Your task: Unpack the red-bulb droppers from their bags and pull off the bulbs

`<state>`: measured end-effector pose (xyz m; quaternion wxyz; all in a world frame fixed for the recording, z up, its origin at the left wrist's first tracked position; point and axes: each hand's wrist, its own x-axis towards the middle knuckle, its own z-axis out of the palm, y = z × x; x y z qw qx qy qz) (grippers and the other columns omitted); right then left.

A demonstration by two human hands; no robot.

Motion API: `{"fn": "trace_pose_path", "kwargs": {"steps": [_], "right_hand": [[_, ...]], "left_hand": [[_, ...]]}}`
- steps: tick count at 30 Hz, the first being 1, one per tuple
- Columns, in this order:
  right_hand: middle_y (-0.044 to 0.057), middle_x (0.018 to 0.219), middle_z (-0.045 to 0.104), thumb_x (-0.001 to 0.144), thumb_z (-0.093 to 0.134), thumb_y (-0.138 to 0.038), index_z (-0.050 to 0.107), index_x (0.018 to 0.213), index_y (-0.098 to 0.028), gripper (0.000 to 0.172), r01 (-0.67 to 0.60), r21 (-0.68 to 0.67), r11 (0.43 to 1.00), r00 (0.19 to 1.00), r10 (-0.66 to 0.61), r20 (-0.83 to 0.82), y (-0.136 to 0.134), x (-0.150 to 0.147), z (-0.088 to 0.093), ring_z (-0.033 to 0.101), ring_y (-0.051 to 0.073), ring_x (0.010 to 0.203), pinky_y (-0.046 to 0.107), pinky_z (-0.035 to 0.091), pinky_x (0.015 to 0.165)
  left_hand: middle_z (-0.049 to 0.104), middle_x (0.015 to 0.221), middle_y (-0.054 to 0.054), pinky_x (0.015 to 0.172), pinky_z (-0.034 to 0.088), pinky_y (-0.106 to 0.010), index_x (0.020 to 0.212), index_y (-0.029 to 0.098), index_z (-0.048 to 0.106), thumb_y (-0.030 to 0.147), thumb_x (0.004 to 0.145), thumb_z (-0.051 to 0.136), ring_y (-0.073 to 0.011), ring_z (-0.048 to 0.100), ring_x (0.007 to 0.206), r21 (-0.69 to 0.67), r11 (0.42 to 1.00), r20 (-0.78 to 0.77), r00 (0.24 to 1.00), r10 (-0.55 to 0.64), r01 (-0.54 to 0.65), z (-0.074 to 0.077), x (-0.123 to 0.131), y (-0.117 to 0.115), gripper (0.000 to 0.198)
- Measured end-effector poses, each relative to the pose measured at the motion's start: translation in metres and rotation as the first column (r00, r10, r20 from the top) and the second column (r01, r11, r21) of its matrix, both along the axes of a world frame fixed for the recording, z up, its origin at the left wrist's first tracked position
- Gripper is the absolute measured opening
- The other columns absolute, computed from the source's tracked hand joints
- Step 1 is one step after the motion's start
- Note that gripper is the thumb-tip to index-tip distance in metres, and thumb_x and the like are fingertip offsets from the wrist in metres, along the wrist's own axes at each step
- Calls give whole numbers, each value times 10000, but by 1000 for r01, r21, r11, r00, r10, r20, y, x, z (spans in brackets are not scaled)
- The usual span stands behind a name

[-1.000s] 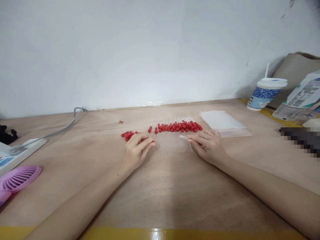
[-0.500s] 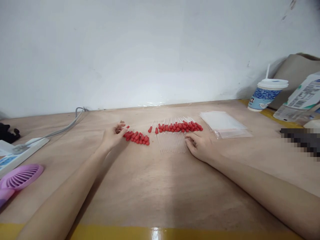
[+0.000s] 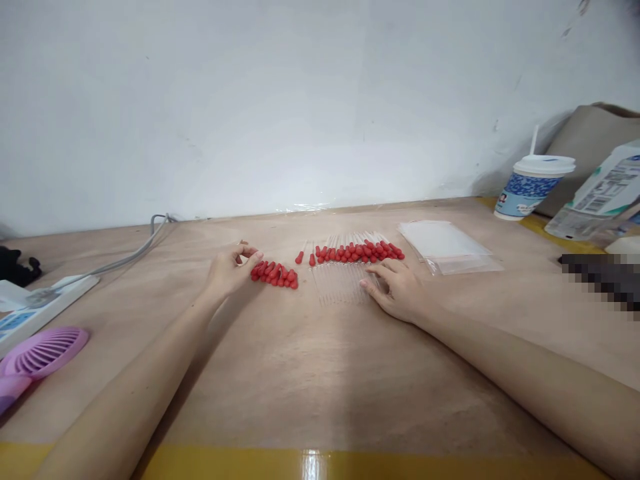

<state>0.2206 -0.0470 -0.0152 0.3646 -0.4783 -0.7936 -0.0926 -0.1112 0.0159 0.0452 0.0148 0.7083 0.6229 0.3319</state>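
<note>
Red bulbs (image 3: 274,274) are bunched loosely on the tabletop (image 3: 280,373), left of a row of thin clear tubes (image 3: 336,287) and the red-tipped tubes (image 3: 357,252) laid just beyond. Fingers of the left hand (image 3: 230,268) are curled at the bunch's left end; whether a bulb is pinched cannot be told. The right hand (image 3: 400,290) is set at the row's right edge, thumb and forefinger parted; whether a tube is held cannot be told either. Bulbs could be sent rolling by a careless nudge. Tubes, likely light and slippery, might be scattered by a dragged fingertip, or cracked if squeezed askew.
</note>
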Motion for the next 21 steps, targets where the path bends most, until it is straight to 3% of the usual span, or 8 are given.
{"fn": "trace_pose_path", "kwargs": {"steps": [5, 8, 13, 15, 19, 21], "right_hand": [[73, 819, 625, 867, 419, -359, 612, 884, -169, 271, 35, -7, 999, 995, -36, -90, 1, 2, 1, 569, 190, 784, 342, 411, 765], [63, 798, 636, 880, 389, -341, 612, 857, -170, 282, 48, -22, 999, 987, -51, -151, 0, 3, 3, 570, 188, 771, 335, 404, 752], [54, 745, 642, 894, 347, -325, 611, 809, -168, 318, 86, -53, 995, 970, -95, -225, 1, 6, 6, 566, 184, 715, 303, 396, 649], [52, 741, 648, 894, 343, -322, 612, 798, -171, 322, 93, -58, 994, 970, -104, -219, 1, 6, 6, 567, 184, 705, 305, 395, 648], [53, 744, 649, 890, 352, -318, 611, 801, -177, 308, 93, -52, 994, 969, -103, -226, 1, 6, 5, 573, 189, 719, 321, 416, 670], [59, 779, 643, 883, 371, -319, 605, 852, -180, 274, 73, -29, 997, 962, -79, -261, 1, 5, 5, 577, 192, 744, 325, 440, 674]], "left_hand": [[618, 840, -60, 689, 436, -308, 758, 208, 676, 403, 705, 538, -201, 559, 763, -65, 990, -231, 963, -136, 124, 9, 25, 11, 245], [634, 849, -88, 732, 443, -367, 698, 221, 686, 394, 655, 589, -257, 570, 845, -133, 984, -353, 923, -156, 115, 14, 49, 24, 203], [601, 512, -67, 566, 457, -334, 543, 192, 639, 436, 565, 667, -233, 589, 591, -393, 919, -327, 939, -106, -34, 20, 82, 41, 247], [570, 445, -54, 530, 444, -315, 486, 185, 603, 405, 551, 677, -215, 573, 517, -435, 899, -298, 951, -88, -53, 20, 88, 44, 241], [594, 522, -77, 542, 438, -327, 508, 176, 583, 375, 622, 605, -240, 590, 578, -351, 934, -285, 958, -31, -74, 22, 87, 37, 230], [617, 637, -92, 602, 442, -343, 570, 174, 580, 362, 666, 557, -257, 595, 686, -174, 984, -282, 959, -12, -38, 21, 84, 25, 212]]}}
